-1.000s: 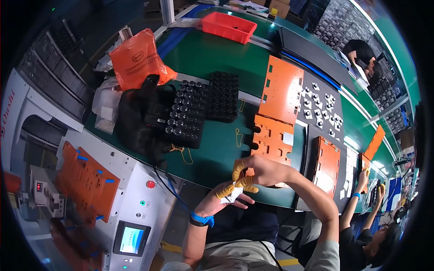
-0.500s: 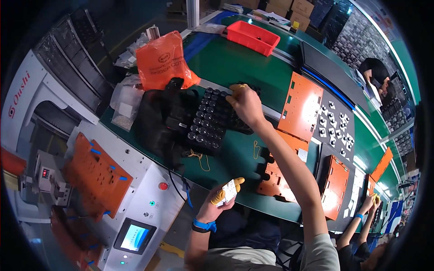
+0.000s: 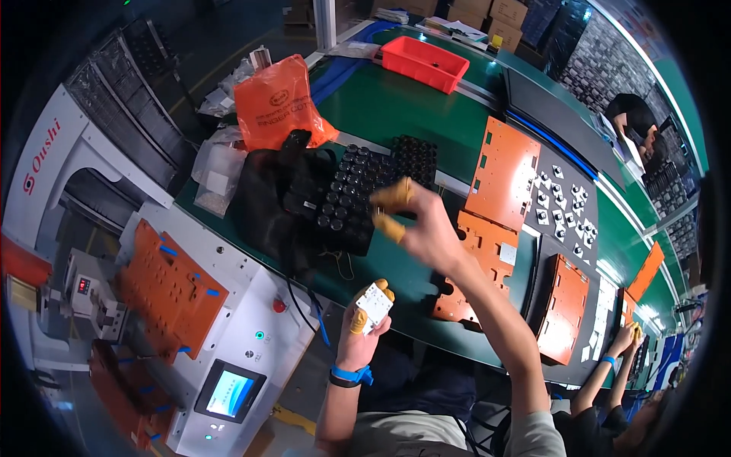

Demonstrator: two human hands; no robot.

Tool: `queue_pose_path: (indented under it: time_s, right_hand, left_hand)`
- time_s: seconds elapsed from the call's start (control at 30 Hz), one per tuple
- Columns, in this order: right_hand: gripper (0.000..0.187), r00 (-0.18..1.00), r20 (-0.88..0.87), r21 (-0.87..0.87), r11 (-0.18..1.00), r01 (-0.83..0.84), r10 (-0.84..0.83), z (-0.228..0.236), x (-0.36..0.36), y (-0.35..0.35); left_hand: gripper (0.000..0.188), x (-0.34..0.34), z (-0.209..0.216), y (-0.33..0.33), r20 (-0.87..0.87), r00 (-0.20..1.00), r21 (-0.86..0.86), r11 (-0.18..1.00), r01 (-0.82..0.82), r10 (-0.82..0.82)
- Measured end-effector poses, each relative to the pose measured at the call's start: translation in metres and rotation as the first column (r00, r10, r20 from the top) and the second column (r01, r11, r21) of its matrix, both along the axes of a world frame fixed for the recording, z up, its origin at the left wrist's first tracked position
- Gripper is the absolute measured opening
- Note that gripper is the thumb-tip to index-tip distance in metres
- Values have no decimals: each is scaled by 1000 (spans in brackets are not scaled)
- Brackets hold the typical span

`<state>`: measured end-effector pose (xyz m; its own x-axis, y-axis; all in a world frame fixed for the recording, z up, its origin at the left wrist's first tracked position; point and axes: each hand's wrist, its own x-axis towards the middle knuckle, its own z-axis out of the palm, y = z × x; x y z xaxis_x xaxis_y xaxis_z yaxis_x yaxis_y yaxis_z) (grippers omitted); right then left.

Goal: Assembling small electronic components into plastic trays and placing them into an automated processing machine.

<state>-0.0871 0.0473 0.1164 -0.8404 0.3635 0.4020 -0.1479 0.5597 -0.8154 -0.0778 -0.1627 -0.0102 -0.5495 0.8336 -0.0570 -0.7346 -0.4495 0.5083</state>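
My left hand (image 3: 356, 331), wearing yellow finger cots, holds a small white board (image 3: 375, 306) by its edges, its flat face turned up. My right hand (image 3: 415, 221), also in yellow finger cots, is over the green bench, between that board and a black tray. Its thumb and forefinger are bent toward each other in a pinch; whatever sits between the tips is too small and blurred to name. The black tray (image 3: 352, 242) carries rows of round, glossy dark lens-like pieces (image 3: 335, 209). Behind it lies a second black tray (image 3: 417, 156) of dark round pieces.
Orange plates (image 3: 499, 179) and white pieces with black tops (image 3: 560, 202) lie right of the trays. An orange bag (image 3: 282, 107) and black cloth (image 3: 259, 190) are left, a red bin (image 3: 425, 65) behind. A machine with a screen (image 3: 228, 394) stands left; a co-worker's hands (image 3: 628, 339) work far right.
My right hand has drawn back from the trays toward me, uncovering the rear tray. My left hand has shifted slightly left and up, turning the white board's face more into view.
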Motion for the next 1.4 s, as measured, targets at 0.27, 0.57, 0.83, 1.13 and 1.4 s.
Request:
queue_pose_path:
  time_s: [0.27,0.57,0.83,1.13,1.4]
  right_hand:
    - [28,995,98,-107,994,-24,34,36,119,-61]
    - [30,973,218,-242,970,-20,74,56,164,-73]
    - [34,990,68,153,980,-130,121,58,177,-69]
    - [33,974,229,200,979,-45,-2,70,194,-80]
    - [51,995,-41,172,981,-86,94,35,208,-75]
  left_hand:
    - [72,25,46,-3,-345,913,-79,962,-261,219]
    - [69,59,76,-4,-719,581,69,872,-485,381]
    - [67,62,82,-17,-769,552,82,905,-416,323]
    - [69,62,81,-20,-809,557,11,952,-306,189]
    - [74,98,67,-12,-56,998,14,1000,-25,26]
